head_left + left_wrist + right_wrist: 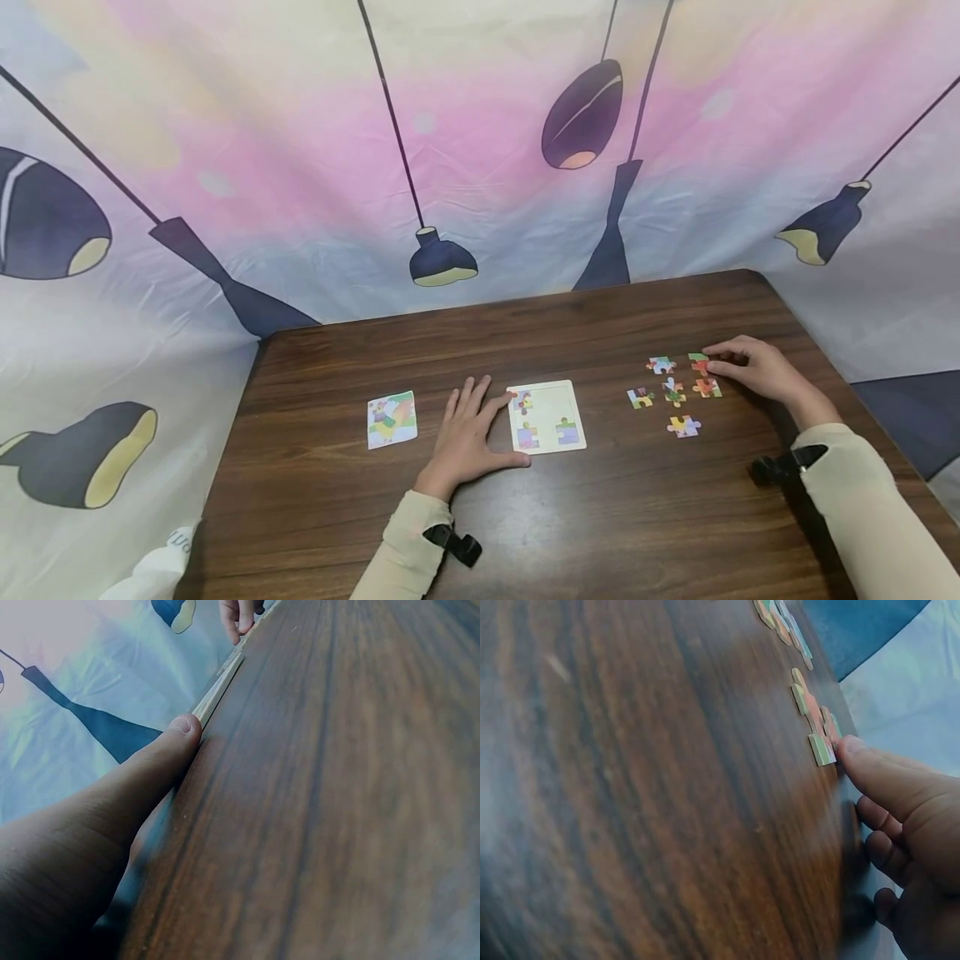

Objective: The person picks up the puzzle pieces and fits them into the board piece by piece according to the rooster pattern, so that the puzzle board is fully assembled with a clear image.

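A cream puzzle board (543, 417) lies on the table with three jigsaw pieces on it, two at its left side and one at lower right. My left hand (468, 437) is spread beside it, the index fingertip at the upper left edge and the thumb (182, 727) against the near edge. At the right, my right hand (761, 371) has thumb and index finger pinching the edge of a red and green puzzle piece (698, 362). In the right wrist view, the thumb (853, 744) meets a piece lying on the table, with the other fingers curled.
More loose puzzle pieces (673, 392) lie around the pinched one, including a yellow and purple piece (684, 427) nearer me. Left of my left hand is a small picture card (392, 419). A printed cloth (487, 150) hangs behind the wooden table (600, 533).
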